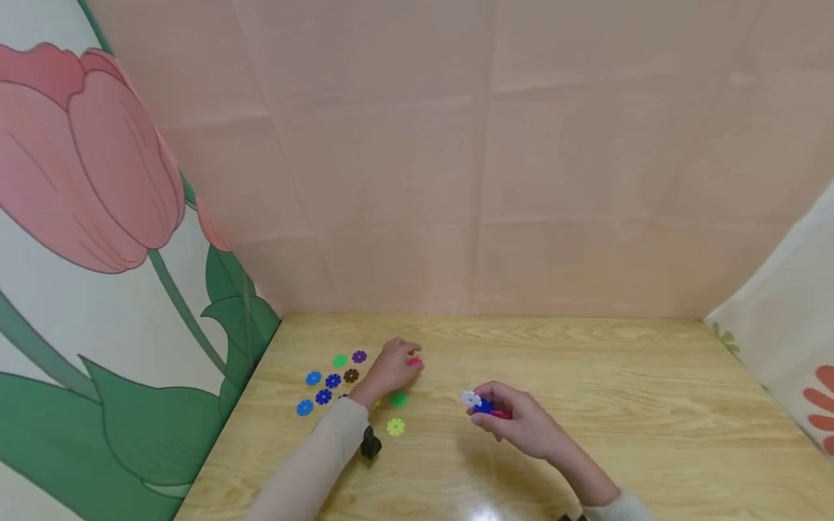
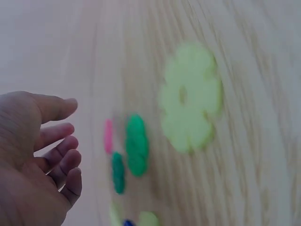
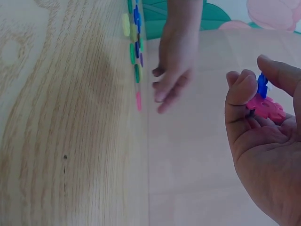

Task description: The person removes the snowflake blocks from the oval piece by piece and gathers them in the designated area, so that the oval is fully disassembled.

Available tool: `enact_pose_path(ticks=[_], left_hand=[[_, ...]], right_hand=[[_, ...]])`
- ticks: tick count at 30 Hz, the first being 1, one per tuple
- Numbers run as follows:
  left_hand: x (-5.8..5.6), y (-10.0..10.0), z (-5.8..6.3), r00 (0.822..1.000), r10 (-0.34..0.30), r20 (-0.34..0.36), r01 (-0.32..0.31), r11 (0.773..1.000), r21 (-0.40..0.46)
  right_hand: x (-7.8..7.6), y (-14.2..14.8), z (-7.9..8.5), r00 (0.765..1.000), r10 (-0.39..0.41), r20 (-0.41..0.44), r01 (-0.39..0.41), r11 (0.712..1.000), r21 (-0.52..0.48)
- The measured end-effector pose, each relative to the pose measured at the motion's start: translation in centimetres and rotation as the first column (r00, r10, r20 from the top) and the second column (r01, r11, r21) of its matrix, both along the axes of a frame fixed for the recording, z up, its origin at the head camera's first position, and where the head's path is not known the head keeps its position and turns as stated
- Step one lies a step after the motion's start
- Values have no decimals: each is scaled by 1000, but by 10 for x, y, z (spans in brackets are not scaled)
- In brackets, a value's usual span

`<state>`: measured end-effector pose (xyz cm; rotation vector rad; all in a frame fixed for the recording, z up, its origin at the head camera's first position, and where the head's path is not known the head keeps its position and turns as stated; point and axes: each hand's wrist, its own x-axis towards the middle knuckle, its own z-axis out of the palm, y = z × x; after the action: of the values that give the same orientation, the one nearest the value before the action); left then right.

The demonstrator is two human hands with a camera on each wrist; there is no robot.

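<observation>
Snowflake discs are what I am working with: flat, notched plastic flowers that slot edge into edge. My right hand grips a small cluster above the worktop, thumb and fingers curled round it: a white disc at the far end, a blue one slotted in, a pink one low against the palm. The right wrist view shows blue standing upright on pink, pinched from both sides.

My left hand reaches over the loose pile at the left of the worktop. Its fingertips sit at a pink disc lying flat. The left wrist view shows the fingers loosely bent and apart, closed on nothing. I cannot tell whether they touch the disc.

Loose stock near that hand: green disc, yellow-green disc, a purple, a brown, several blue discs further left.

My judgement on doing this well:
- Slide the pink disc free of its neighbours before pinching, since it lies flat and gives little edge to take.
- Pinch it by the rim, leaving one notch clear.
- Keep the right hand's hold on the cluster low, so an open notch faces the incoming piece.
- Risk: too much squeeze could pop the blue out of the pink.
</observation>
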<state>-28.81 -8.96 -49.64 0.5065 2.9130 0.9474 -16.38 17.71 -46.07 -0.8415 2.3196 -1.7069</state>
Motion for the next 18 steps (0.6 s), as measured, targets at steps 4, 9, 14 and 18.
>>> enact_pose_path(ticks=[4,9,14,18], left_hand=[[12,6,9,998,-45,-42,48,995,89],[32,16,20,990,-80,-113,96,984,148],[53,21,31,984,-102,-149,127,978,167],[66,26,41,976,-135,-169,164,971,173]], right_hand=[[-1,-1,-1,1000,-2,14,2,1000,0],[0,0,-5,1000,18,3,-18,1000,-24],[-2,1,-8,998,46,-40,-48,997,-55],[-5,1,-6,996,33,-81,-37,998,-52]])
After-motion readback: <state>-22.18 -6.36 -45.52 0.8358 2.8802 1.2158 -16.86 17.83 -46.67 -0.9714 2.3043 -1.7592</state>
